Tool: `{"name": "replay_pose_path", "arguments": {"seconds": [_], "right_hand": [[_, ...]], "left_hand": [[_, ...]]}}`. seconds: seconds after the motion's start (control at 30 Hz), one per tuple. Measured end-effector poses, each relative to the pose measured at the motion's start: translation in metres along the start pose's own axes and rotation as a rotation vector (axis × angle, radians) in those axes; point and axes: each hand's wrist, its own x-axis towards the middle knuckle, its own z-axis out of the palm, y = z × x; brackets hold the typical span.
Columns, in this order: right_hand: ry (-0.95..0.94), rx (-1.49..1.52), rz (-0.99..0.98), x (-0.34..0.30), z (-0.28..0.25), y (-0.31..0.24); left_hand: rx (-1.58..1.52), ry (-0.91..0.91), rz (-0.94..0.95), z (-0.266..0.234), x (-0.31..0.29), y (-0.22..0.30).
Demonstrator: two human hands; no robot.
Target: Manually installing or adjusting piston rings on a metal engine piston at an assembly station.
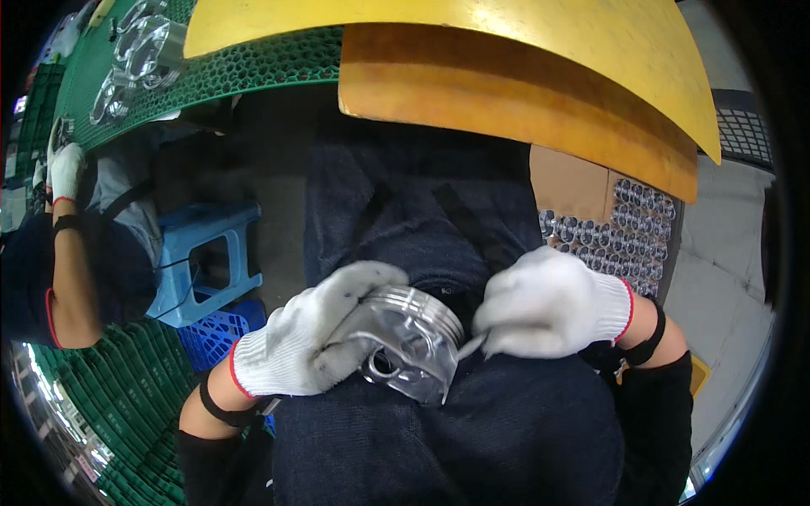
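A shiny metal piston [413, 341] with ring grooves sits tilted in front of my lap. My left hand [316, 337], in a white knit glove with a red-edged cuff, grips it from the left with the fingers wrapped round its side. My gloved right hand [544, 308] is closed just right of the piston. From its fingers a slim pale tool tip [472, 345] reaches the piston's right skirt edge; the rest of the tool is hidden in the hand, and the fingers are slightly blurred.
Yellow [472, 21] and orange boards [506, 93] cross the top. More pistons [148, 55] lie on a green perforated mat [278, 63]. Rows of pistons [633, 240] sit at right beside cardboard [572, 181]. Left are a co-worker's gloved hand [67, 173], blue stool [181, 253], and stacked green crates [118, 396].
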Motion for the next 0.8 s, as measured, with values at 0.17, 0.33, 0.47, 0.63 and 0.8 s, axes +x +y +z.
{"name": "replay_pose_path", "arguments": {"seconds": [0.17, 0.33, 0.47, 0.63, 0.8], "right_hand": [[0.313, -0.029, 0.012, 0.034, -0.009, -0.017], [0.305, -0.109, 0.002, 0.043, -0.031, -0.028], [0.155, -0.197, -0.037, 0.015, -0.058, -0.020], [0.079, -0.435, -0.092, 0.023, -0.050, -0.015], [-0.084, -0.487, -0.026, 0.042, -0.049, -0.024]], "left_hand": [[-0.152, 0.146, 0.119, -0.005, 0.019, 0.008], [0.216, 0.225, 0.072, -0.011, 0.039, 0.020], [-0.057, -0.018, -0.095, -0.012, 0.016, 0.014], [0.081, -0.133, -0.029, -0.004, 0.019, 0.018], [0.168, -0.206, -0.019, -0.007, 0.028, 0.033]]}}
